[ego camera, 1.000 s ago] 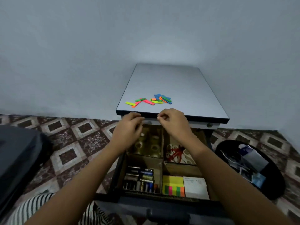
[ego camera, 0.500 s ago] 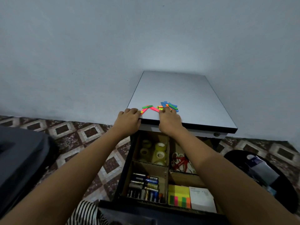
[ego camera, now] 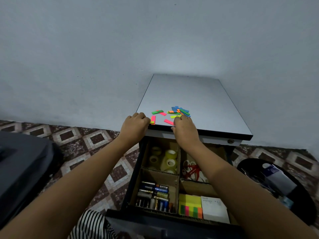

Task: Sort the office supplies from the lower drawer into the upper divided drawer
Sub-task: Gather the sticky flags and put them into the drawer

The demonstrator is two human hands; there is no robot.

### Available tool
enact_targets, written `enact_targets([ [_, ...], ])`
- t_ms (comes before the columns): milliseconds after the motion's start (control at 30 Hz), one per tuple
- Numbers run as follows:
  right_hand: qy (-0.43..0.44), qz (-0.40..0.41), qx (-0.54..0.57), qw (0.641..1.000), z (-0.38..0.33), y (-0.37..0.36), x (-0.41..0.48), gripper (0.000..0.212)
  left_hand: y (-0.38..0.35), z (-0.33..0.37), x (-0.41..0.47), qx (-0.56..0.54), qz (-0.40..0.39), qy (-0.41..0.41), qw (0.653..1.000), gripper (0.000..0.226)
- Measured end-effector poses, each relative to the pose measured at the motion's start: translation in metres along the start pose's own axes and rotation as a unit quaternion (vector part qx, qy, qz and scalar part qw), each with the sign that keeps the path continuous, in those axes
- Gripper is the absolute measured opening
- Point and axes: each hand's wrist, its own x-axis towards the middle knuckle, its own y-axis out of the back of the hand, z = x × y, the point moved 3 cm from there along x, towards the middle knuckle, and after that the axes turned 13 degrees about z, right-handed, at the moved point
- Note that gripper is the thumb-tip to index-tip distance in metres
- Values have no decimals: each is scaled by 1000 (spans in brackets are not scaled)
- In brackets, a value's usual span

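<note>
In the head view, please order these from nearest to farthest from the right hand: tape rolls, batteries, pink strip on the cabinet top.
1. pink strip, just left of the right hand
2. tape rolls, rear-left compartment
3. batteries, front-left compartment

A pale blue wall (ego camera: 103,57) stands at the back. The floor (ego camera: 82,140) has brown and white diamond tiles. A big dark thing (ego camera: 20,171) sits at the left edge. A round black tray (ego camera: 248,166) lies on the floor at the right, with a blurry packet (ego camera: 274,176) in it. Striped cloth (ego camera: 91,225) shows at the bottom.
</note>
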Motion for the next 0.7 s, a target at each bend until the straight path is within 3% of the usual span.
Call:
enact_targets([
  [167,8,25,19,999,0,2,-3,22,-1,-2,1,-29,11,18,999,5],
  [300,6,43,34,998,1,3,-4,20,-1,0,5,-44,4,35,998,18],
  [600,-106,66,128,984,10,7,1,14,-2,3,14,-121,-12,140,983,24],
  [700,-114,53,135,983,11,6,5,25,1,6,17,-128,-8,157,979,25],
])
